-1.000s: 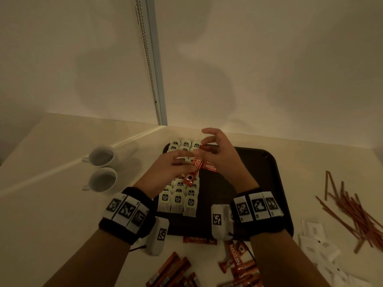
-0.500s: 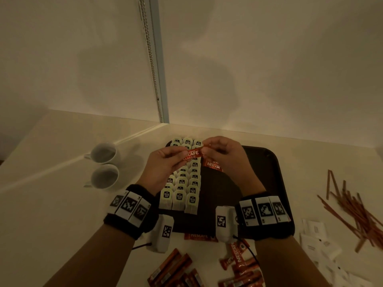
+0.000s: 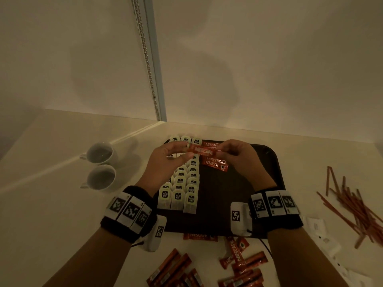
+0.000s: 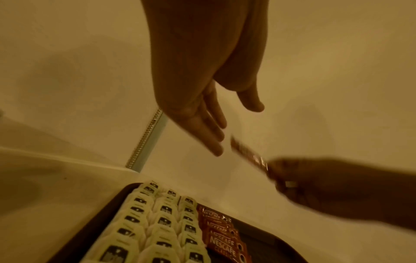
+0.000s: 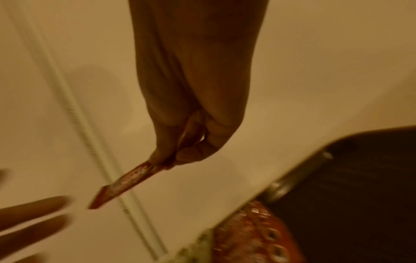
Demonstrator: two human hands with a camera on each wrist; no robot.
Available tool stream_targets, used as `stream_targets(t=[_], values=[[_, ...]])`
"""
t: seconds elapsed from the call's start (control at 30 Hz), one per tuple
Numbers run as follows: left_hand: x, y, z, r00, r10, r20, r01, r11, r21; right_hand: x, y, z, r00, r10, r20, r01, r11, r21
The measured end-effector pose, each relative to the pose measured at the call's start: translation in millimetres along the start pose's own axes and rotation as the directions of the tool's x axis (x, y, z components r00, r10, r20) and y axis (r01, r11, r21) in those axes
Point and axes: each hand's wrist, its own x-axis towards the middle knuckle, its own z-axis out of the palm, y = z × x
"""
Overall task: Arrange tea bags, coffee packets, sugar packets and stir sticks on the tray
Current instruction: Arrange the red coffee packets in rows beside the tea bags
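Since half a second ago the left hand (image 4: 202, 99) has let go of the packet (image 3: 204, 150) and its fingers (image 4: 209, 135) are straight; the right hand (image 5: 191, 113) now pinches it alone by one end. Nearest, below both wrists, loose packets (image 3: 242, 264) lie on the surface (image 3: 51, 214). Under the hands, the tray (image 3: 267, 160) carries tea bags (image 3: 182, 189) and laid packets (image 3: 215, 164). Right of the right hand lie sticks (image 3: 352, 206); left of the left hand stand cups (image 3: 101, 164). The head view hides the gap between fingers and packet; both wrist views show it.
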Motion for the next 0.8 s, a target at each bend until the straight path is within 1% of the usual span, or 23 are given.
stream_targets(t=[0.07,0.1,0.17,0.23,0.3,0.33,0.57,0.8], values=[[-6,-2,-11,0.998,-0.019,0.062,0.013,0.995,0.101,3,26,-6,0.994,0.076,-0.075,-0.077,0.997,-0.006],[-10,-5,-18,0.995,-0.035,0.094,0.022,0.991,0.132,3,38,-8,0.990,0.112,-0.085,-0.116,0.993,-0.035],[-21,-13,-33,0.988,-0.075,0.138,0.055,0.988,0.145,1,61,-7,0.980,0.196,-0.044,-0.199,0.977,-0.077],[-34,-24,-48,0.982,-0.122,0.143,0.097,0.980,0.172,-1,76,0,0.967,0.253,0.028,-0.250,0.965,-0.079],[-47,-36,-61,0.975,-0.184,0.123,0.155,0.964,0.218,-1,88,8,0.960,0.272,0.068,-0.266,0.960,-0.088],[-54,-41,-66,0.971,-0.217,0.105,0.189,0.955,0.227,1,93,11,0.957,0.282,0.068,-0.275,0.957,-0.094],[-97,-77,-99,0.929,-0.366,-0.045,0.367,0.906,0.211,17,109,23,0.954,0.287,-0.087,-0.296,0.949,-0.108],[-128,-98,-121,0.883,-0.453,-0.127,0.469,0.867,0.170,31,111,29,0.947,0.283,-0.150,-0.304,0.943,-0.140]])
